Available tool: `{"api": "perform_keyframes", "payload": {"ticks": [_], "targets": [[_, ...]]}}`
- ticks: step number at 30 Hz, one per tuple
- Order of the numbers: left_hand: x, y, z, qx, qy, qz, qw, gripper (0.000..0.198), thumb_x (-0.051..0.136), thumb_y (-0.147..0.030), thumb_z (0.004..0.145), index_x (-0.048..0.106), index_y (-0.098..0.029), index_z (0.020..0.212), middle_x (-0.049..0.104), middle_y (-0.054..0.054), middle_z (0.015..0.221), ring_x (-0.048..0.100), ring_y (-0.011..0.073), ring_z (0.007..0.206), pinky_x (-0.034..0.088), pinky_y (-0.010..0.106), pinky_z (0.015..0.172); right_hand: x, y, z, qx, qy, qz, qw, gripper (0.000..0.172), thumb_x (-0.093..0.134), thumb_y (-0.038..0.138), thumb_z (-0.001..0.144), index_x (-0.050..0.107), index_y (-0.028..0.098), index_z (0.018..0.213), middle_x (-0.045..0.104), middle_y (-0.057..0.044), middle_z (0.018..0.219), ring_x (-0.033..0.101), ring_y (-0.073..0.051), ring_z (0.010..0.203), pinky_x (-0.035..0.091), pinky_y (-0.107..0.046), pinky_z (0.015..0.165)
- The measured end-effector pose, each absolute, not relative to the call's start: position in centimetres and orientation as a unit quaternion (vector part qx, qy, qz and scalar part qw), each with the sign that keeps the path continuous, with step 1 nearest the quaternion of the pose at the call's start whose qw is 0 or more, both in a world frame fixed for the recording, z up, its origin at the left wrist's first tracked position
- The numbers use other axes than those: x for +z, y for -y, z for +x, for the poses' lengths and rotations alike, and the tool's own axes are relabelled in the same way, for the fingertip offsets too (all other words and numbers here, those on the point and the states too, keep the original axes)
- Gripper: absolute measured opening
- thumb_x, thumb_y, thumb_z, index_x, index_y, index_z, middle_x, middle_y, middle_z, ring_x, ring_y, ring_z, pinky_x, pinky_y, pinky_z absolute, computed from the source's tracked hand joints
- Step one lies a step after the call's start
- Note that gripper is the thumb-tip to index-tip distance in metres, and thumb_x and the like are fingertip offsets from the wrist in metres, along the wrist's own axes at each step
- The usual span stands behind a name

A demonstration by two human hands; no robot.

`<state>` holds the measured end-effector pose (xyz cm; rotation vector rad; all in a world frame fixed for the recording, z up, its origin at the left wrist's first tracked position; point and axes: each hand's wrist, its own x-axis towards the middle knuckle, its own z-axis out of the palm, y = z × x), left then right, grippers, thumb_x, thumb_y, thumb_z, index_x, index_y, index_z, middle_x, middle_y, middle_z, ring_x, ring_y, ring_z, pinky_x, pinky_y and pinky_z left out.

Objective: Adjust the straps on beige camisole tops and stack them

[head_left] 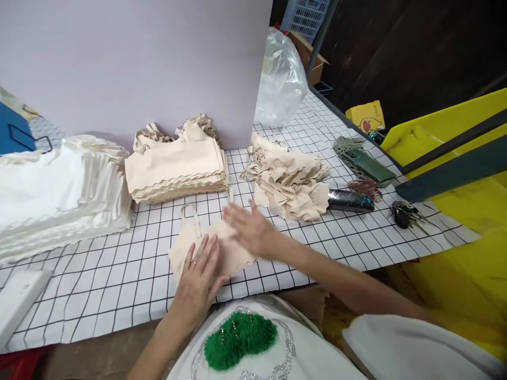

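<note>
A beige strapped top [234,254] with wavy edges lies flat near the table's front edge, its strap loop pointing away from me. My left hand [201,269], a ring on one finger, rests spread on its left part. Over its right part is my right hand [251,229], fingers stretched out and slightly blurred; whether it touches the cloth I cannot tell. Behind them stands a neat stack of beige tops [174,166]. A loose, crumpled heap of beige garments [291,182] lies to the right.
White folded garments [59,190] are piled at the left, with a white box-like object [21,301] in front. A pale panel [158,63] rises behind. Along the right lie a dark patterned object [350,201], a green phone [368,164] and keys [410,215]; a clear plastic bag [281,79] stands farther back.
</note>
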<state>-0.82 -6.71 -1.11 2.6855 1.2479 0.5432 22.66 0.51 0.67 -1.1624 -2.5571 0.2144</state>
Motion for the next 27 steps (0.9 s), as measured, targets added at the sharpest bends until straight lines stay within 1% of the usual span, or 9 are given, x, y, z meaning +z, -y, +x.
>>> {"api": "perform_keyframes", "payload": {"ticks": [3,5,10,14,17,19,21,24,27], "targets": [[-2.2,7.4,-3.7,0.129,-0.447,0.885,0.023,0.074,0.041,-0.048,0.103,0.008,-0.023,0.164,0.034,0.017,0.163,0.028,0.0367,0.152,0.028,0.059,0.119,-1.6,4.7,24.1,0.075,0.908,-0.401,0.094,0.074,0.044,0.06,0.099,0.034,0.015,0.157,0.034,-0.017,0.163,0.026,-0.032,0.153,0.029,-0.063,0.118],[-2.8,7.2,-5.9,0.139,-0.498,0.856,0.003,0.07,0.037,-0.049,0.103,0.011,-0.024,0.163,0.038,0.018,0.16,0.032,0.0397,0.149,0.033,0.061,0.114,-2.5,6.3,26.1,0.062,0.88,-0.463,0.085,0.077,0.045,0.06,0.099,0.03,0.012,0.158,0.033,-0.02,0.163,0.027,-0.036,0.151,0.029,-0.066,0.116],[-2.7,7.8,-8.1,0.199,-0.645,0.737,0.034,0.083,0.047,-0.071,0.091,0.037,-0.017,0.153,0.066,0.013,0.105,0.063,0.0356,0.1,0.051,0.053,0.087,-2.6,6.9,28.8,0.025,0.78,-0.598,0.183,0.052,0.049,0.041,0.1,0.049,0.014,0.145,0.068,-0.018,0.12,0.058,-0.037,0.113,0.03,-0.071,0.109],[-2.0,8.2,-7.0,0.248,-0.673,0.681,0.151,0.074,0.045,-0.066,0.092,0.046,-0.015,0.146,0.062,0.003,0.081,0.062,0.0241,0.073,0.054,0.04,0.072,-2.0,7.3,26.2,0.062,0.756,-0.611,0.225,0.039,0.045,0.013,0.093,0.059,0.016,0.129,0.07,-0.011,0.092,0.06,-0.031,0.093,0.038,-0.065,0.101],[-1.8,7.6,-7.7,0.26,-0.682,0.65,0.212,0.073,0.052,-0.066,0.087,0.049,-0.02,0.143,0.063,0.0,0.079,0.062,0.0208,0.065,0.055,0.034,0.062,-1.0,7.6,25.3,0.108,0.764,-0.594,0.225,0.036,0.047,0.008,0.087,0.063,0.017,0.117,0.068,-0.008,0.083,0.061,-0.028,0.086,0.044,-0.056,0.095],[-1.9,7.1,-8.6,0.281,-0.669,0.663,0.181,0.075,0.055,-0.069,0.085,0.051,-0.021,0.142,0.066,0.005,0.091,0.067,0.0243,0.077,0.059,0.039,0.07,0.0,7.2,26.2,0.093,0.761,-0.6,0.229,0.028,0.049,0.013,0.091,0.064,0.018,0.113,0.069,-0.008,0.086,0.061,-0.027,0.087,0.045,-0.054,0.094],[-2.4,6.9,-8.9,0.291,-0.625,0.716,0.111,0.072,0.053,-0.067,0.089,0.05,-0.022,0.145,0.065,0.013,0.118,0.067,0.0322,0.106,0.057,0.048,0.089,0.9,6.1,28.2,0.029,0.74,-0.634,0.221,0.024,0.054,0.02,0.093,0.065,0.017,0.115,0.069,-0.012,0.098,0.061,-0.03,0.095,0.043,-0.058,0.097],[-3.7,7.4,-8.2,0.249,-0.507,0.825,0.025,0.066,0.046,-0.056,0.098,0.034,-0.028,0.157,0.047,0.015,0.153,0.044,0.0383,0.143,0.041,0.06,0.111,1.6,3.8,32.1,-0.046,0.716,-0.681,0.149,0.029,0.065,0.018,0.086,0.066,0.015,0.114,0.068,-0.017,0.11,0.057,-0.039,0.109,0.031,-0.072,0.101],[-4.6,8.3,-7.1,0.195,-0.447,0.873,-0.016,0.07,0.045,-0.05,0.101,0.019,-0.03,0.162,0.038,0.012,0.162,0.031,0.0363,0.151,0.033,0.06,0.118,1.7,1.6,35.9,-0.014,0.715,-0.681,0.156,0.011,0.058,0.013,0.085,0.067,0.017,0.079,0.07,-0.012,0.081,0.061,-0.034,0.093,0.035,-0.07,0.099]]}}
